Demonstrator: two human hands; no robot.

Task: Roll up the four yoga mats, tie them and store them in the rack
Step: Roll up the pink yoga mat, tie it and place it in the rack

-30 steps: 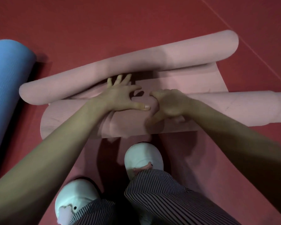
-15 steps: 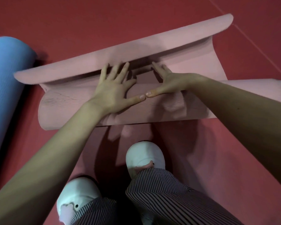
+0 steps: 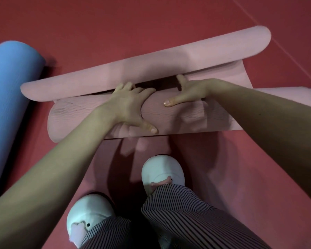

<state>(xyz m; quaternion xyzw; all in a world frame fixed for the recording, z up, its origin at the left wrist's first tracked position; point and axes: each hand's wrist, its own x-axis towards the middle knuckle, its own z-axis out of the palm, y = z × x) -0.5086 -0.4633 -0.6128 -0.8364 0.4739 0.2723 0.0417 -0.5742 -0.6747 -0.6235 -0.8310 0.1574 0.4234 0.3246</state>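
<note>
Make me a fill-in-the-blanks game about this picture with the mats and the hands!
1. The left hand and the right hand both rest on the half-rolled yoga mat, whose colour is ____.
2. The rolled-up mat at the person's left is ____.
3. The floor beyond the mats is ____.
4. The trousers have a ____ pattern.
Missing words: pink, blue, red, striped.

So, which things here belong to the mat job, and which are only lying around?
Job: pink mat, gripped by left hand, pressed by right hand; blue mat, rolled; second pink roll, right edge.
Not the job: white shoes, striped trousers, red floor.
</note>
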